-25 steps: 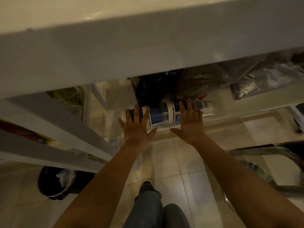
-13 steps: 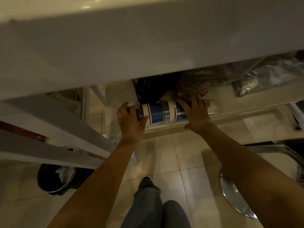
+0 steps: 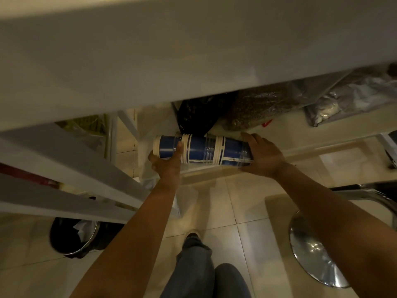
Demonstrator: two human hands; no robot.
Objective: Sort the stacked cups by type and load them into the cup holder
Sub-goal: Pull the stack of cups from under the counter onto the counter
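A long sleeve of stacked cups (image 3: 200,149), blue with white rims and some clear ones between, lies sideways at the front edge of a low shelf (image 3: 300,134) under the counter. My left hand (image 3: 166,163) grips the stack near its left end from below. My right hand (image 3: 261,154) wraps around its right end. No cup holder is in view.
A thick white counter edge (image 3: 193,61) fills the top of the view. Behind the cups lie a black bag (image 3: 199,117), a bag of brown beans (image 3: 260,108) and a silvery bag (image 3: 348,102). A black bin (image 3: 73,237) stands at lower left, a chrome stool base (image 3: 315,252) at right.
Both hands went from resting flat on the stack to closing around its ends. The stack has slid toward me, to the shelf's front edge.
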